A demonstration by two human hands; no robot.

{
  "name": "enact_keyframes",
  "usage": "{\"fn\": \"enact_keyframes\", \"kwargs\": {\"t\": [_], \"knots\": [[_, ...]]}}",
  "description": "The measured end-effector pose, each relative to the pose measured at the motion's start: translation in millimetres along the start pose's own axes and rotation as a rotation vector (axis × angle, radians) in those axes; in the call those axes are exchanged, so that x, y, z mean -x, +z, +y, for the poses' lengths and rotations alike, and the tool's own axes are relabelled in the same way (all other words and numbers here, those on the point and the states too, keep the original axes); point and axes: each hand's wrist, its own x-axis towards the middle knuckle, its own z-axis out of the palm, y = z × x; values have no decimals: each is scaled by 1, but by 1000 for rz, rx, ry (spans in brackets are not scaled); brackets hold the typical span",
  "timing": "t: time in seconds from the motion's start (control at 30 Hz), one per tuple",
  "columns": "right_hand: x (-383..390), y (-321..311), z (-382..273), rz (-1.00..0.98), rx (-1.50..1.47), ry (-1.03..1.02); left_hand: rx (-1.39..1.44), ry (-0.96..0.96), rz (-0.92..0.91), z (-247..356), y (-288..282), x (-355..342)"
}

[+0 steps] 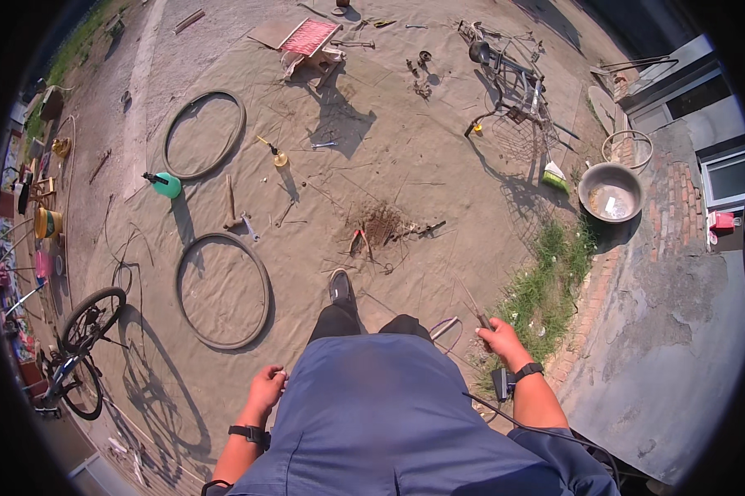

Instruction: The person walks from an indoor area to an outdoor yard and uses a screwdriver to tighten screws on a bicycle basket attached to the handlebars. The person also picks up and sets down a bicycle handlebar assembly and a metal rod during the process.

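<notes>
Sunlit yard, brown ground (455, 273). Left grip (267, 387): fingers bent beside my hip; whether closed on anything, I cannot tell. Right grip (498, 341): closed around one slim tool (482, 319), out to my right, tip pointing away from me. Beyond: one bicycle tyre (179, 285), left; red-handled pliers (357, 240), ahead; farthest, one red-topped stand (310, 37).
</notes>
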Motion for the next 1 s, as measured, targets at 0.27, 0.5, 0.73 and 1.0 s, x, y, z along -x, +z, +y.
{"fn": "enact_keyframes", "kwargs": {"t": [0.27,0.5,0.73,1.0], "knots": [[-58,5,-130,-21,-18,-18,10,-57,0,138,-32,-59],[-161,-23,-215,-66,-13,101,53,-116,51,237,-5,-113],[-301,-71,-320,-131,-62,93,25,-200,105,351,47,-178],[-380,-99,-425,-221,28,66,-214,-184,65,493,80,-235]]}}
